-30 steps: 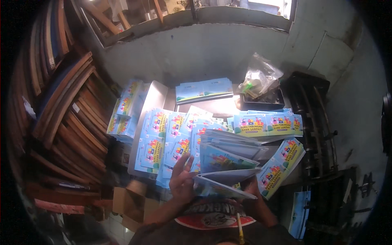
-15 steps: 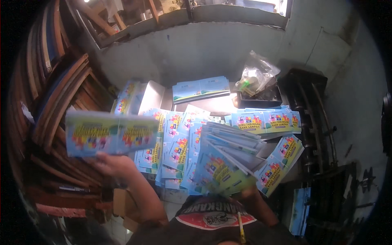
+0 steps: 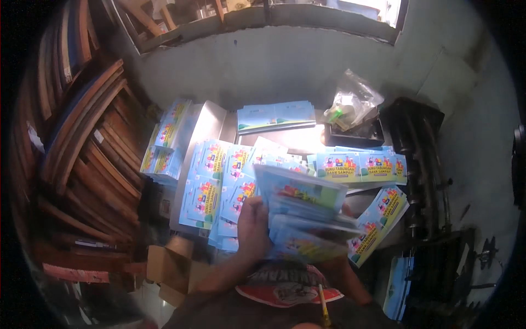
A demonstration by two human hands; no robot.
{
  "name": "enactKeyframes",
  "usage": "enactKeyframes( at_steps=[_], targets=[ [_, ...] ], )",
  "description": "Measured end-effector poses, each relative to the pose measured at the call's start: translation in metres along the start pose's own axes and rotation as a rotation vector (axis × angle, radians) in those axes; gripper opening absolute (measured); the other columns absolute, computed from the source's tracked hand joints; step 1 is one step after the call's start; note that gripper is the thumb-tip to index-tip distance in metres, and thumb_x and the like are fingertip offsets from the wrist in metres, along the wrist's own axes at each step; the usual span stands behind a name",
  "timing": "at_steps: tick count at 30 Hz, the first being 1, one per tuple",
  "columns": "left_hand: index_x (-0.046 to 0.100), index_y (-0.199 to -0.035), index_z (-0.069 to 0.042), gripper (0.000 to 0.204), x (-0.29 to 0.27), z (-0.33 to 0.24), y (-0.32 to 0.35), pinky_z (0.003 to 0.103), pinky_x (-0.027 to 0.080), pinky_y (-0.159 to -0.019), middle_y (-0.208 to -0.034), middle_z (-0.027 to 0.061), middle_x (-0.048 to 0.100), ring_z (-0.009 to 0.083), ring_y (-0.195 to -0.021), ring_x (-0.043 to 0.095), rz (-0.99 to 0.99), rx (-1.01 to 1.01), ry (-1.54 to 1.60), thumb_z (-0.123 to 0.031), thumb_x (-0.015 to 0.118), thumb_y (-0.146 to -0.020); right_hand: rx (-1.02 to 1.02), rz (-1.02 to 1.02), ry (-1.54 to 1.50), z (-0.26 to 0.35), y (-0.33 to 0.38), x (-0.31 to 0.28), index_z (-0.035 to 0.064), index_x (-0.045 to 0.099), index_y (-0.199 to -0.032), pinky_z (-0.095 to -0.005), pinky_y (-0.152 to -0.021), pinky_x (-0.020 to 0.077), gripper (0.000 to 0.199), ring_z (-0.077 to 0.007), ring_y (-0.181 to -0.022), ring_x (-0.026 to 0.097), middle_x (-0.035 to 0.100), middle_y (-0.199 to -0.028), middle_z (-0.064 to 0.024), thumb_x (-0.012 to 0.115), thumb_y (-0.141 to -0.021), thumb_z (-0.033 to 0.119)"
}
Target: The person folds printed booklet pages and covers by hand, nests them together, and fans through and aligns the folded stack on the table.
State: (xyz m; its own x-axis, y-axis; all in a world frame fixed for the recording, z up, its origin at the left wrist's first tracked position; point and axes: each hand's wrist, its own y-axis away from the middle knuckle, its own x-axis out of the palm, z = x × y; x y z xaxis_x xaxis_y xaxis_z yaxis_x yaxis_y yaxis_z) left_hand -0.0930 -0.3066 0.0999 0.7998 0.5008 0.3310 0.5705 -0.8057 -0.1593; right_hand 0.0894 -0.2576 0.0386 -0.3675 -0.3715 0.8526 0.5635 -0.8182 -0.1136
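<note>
In front of my chest I hold a loose, fanned bundle of light-blue printed sheets [image 3: 307, 192], partly smeared by motion. My left hand [image 3: 255, 227] is closed on the bundle's left edge, thumb upward. My right hand [image 3: 347, 210] is mostly hidden behind the bundle; only a bit of its fingers shows at the right edge, and its forearm comes up below. Just beyond lie overlapping rows of similar sheets [image 3: 204, 189], with colourful figures and yellow lettering. To the right are another pile [image 3: 359, 166] and a slanting strip of sheets [image 3: 379, 226].
At the back stands a flat stack of sheets [image 3: 276, 116], beside a dark box [image 3: 359, 134] with a clear plastic bag [image 3: 359, 101]. More stacks [image 3: 171, 129] sit at left. Wooden frames [image 3: 90, 131] crowd the left side, black machinery [image 3: 419, 159] the right. An open cardboard box [image 3: 170, 268] lies below left.
My left hand has come from the far left to the middle, bringing its sheet against the bundle. The bundle is now more upright. The view has shifted slightly.
</note>
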Motion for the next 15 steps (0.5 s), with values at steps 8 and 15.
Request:
enactKeyframes(
  at_steps=[8,15],
  targets=[
    [0.033,-0.136,-0.001,0.049,-0.027,0.051,-0.001,0.04,0.039,-0.103,-0.128,0.0178,0.05,0.0226,-0.119,0.051,0.109,0.218,-0.173,-0.037,0.042,-0.103,-0.047,-0.04,0.758,0.022,-0.007,-0.002,0.0072,0.053,-0.132,-0.045,-0.102,0.0481,0.042,-0.0318,-0.117,0.058,0.058,-0.127,-0.0196,0.064,-0.093,0.016],
    [0.068,-0.108,-0.006,0.048,-0.024,0.007,0.009,0.054,0.033,-0.105,-0.14,0.0279,0.042,0.0444,-0.129,0.042,0.322,0.638,-0.577,-0.046,0.072,-0.082,-0.018,0.041,0.893,0.036,-0.003,-0.008,0.0067,0.055,-0.13,-0.0441,-0.1,0.049,0.044,-0.0309,-0.115,0.059,0.059,-0.125,-0.0182,0.068,-0.09,0.021]
  ],
)
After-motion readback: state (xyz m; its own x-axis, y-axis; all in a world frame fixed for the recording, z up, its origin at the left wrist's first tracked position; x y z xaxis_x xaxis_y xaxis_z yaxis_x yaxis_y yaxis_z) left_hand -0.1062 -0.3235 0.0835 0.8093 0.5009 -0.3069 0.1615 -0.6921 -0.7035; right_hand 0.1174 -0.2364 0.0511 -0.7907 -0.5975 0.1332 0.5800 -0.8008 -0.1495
